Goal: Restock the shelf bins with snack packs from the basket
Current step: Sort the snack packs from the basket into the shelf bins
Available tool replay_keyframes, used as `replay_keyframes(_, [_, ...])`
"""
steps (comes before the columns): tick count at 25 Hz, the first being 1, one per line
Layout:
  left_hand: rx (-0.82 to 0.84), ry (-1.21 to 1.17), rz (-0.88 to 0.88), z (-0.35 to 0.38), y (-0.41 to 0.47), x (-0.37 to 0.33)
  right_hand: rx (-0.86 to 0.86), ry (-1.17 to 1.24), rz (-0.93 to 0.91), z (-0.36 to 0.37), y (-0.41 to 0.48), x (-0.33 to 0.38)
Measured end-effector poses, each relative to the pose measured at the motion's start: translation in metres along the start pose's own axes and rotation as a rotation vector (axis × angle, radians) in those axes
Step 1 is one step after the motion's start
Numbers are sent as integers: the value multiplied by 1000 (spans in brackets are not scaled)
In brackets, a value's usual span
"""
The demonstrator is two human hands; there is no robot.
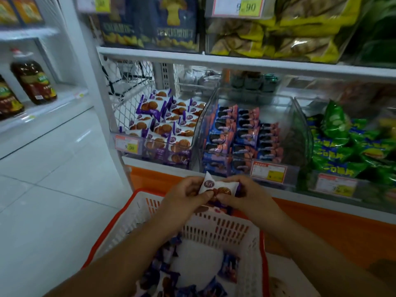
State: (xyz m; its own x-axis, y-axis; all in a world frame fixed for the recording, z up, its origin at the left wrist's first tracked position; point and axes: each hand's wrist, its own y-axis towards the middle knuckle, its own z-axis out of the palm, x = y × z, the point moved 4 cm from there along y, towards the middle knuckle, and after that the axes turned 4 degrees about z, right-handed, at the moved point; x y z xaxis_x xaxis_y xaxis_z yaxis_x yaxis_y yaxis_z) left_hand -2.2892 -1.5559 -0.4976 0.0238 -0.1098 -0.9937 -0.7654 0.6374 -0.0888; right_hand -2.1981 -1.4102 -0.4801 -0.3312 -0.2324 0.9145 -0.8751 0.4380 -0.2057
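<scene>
Both hands hold a small stack of white and purple waffle-biscuit snack packs (pixel 217 186) above the far end of the basket. My left hand (pixel 184 196) grips the stack's left side. My right hand (pixel 246 195) grips its right side, thumb on the front. Below them stands a white basket with an orange rim (pixel 216 230), with several purple and blue packs lying in its bottom. On the shelf ahead, the clear left bin (pixel 126 137) holds several matching purple waffle packs (pixel 165 125). The bin beside it (pixel 288 125) holds blue and pink sandwich-biscuit packs (pixel 242 133).
A bin of green snack bags (pixel 342 144) sits at the right. The upper shelf (pixel 235 61) carries blue and yellow packs. Bottles of dark liquid (pixel 32 80) stand on a shelf at the left. White tiled floor (pixel 53 200) lies to the left of the basket.
</scene>
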Motion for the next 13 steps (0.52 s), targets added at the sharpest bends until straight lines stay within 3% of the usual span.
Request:
replay_keyframes(3, [-17, 122, 125, -18, 9, -42, 36, -140, -132, -5, 9, 46])
replay_keyframes(7, [-172, 152, 191, -70, 17, -74, 6, -215, -281, 12, 47, 115])
replay_keyframes(11, [-339, 867, 238, -138, 35, -69, -93, -250, -330, 50, 126, 176])
replay_keyframes(13, [-362, 1042, 198, -163, 47, -53, -116, -326, -332, 78, 169, 189])
